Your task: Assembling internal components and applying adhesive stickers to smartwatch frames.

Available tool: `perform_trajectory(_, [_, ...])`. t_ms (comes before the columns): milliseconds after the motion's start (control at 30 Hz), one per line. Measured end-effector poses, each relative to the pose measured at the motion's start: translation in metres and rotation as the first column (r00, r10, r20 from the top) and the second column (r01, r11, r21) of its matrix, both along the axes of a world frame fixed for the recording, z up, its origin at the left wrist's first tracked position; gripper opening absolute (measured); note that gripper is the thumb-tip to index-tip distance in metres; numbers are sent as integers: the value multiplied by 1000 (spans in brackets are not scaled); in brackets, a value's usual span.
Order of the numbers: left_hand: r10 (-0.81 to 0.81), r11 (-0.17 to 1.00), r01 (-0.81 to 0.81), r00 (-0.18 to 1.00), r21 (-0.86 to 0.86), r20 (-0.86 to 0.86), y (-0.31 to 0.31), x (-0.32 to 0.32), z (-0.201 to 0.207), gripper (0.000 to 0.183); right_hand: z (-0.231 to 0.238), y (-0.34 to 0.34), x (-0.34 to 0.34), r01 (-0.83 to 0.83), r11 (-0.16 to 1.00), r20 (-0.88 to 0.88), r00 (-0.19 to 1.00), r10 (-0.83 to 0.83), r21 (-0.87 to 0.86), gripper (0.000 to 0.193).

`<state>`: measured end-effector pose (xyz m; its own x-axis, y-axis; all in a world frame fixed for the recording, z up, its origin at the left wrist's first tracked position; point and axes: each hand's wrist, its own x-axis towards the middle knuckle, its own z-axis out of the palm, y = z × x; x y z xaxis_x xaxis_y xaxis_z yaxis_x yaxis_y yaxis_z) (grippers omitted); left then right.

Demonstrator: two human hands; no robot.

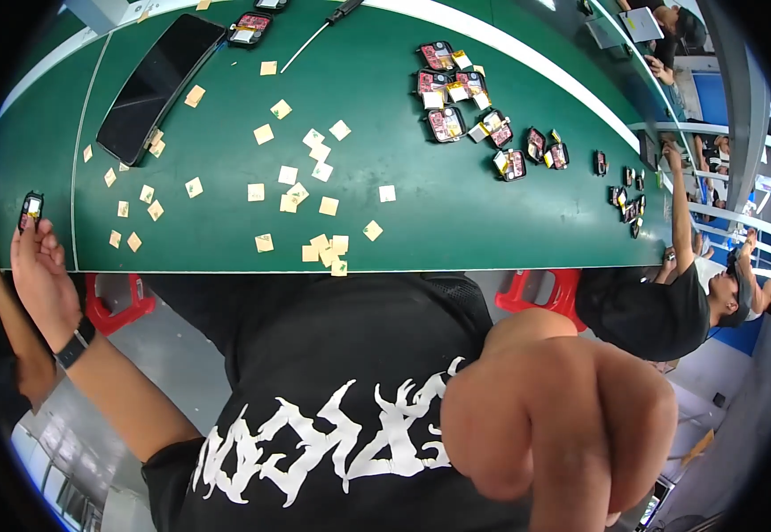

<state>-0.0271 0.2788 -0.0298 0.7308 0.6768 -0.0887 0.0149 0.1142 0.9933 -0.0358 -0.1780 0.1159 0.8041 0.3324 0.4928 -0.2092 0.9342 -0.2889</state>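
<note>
At the left end of the green table, my left hand grips the lower end of a small black-cased electronic device between its fingertips. The device stands out near the table's left part, its inside showing a pale piece. Very close to the camera at the lower right looms my right hand, with its fingers curled in. Whatever it may hold is hidden. Many small cream square stickers lie scattered over the table in front of my body, some overlapping.
A black slab with a glossy screen lies at the far left, near a screwdriver. Several opened black devices with red boards and silver battery packs sit right of centre. Co-workers flank the green table; red stools stand below it.
</note>
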Motion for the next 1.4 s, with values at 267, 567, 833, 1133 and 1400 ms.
perform_trajectory(267, [32, 998, -23, 986, 56, -161, -16, 13, 9, 58, -18, -1, 15, -56, 997, 215, 976, 44, 52, 11])
perform_trajectory(567, [168, 938, -146, 985, 313, -45, -28, -12, 0, 51, -45, -65, 49, -7, 825, -268, 947, -176, -565, 27])
perform_trajectory(833, [-402, 613, 275, 916, 741, -7, -236, 11, 21, 26, -44, -54, 44, -272, 825, -626, 770, -123, -496, 22])
perform_trajectory(1133, [-721, 17, 402, 639, 916, -267, -355, 91, 32, 45, -34, -47, 30, -215, 819, -603, 776, -188, -532, 18])
perform_trajectory(1400, [-695, -59, 350, 658, 935, -290, -362, 93, 25, 36, -56, -57, 30, -225, 746, -577, 777, -251, -627, 17])
